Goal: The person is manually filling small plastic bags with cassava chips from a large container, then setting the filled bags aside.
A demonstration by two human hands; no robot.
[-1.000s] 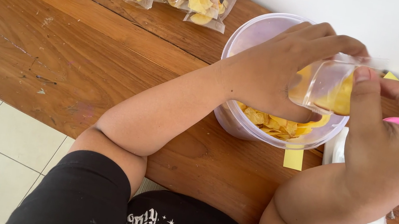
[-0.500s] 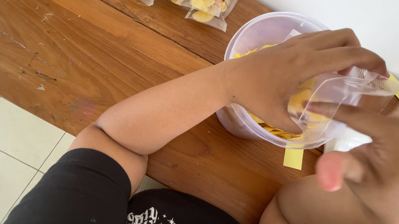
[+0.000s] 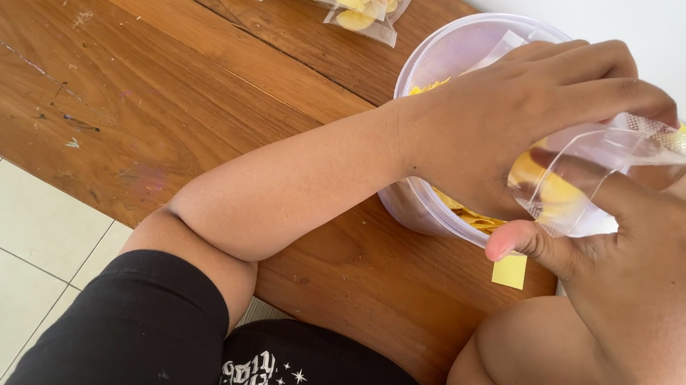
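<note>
Crinkly clear bag point(image 3: 591, 183) of yellow chips, pinched by left hand point(image 3: 513, 119); right hand point(image 3: 673, 276) splayed open, touching it.

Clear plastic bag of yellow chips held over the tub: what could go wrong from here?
1. The small clear plastic bag lies tilted in the left hand above the round translucent tub; chips may slip out past the rim onto the brown wooden table.
2. The right hand is spread open, only its thumb and a fingertip near the bag, so support looks weak.
</note>
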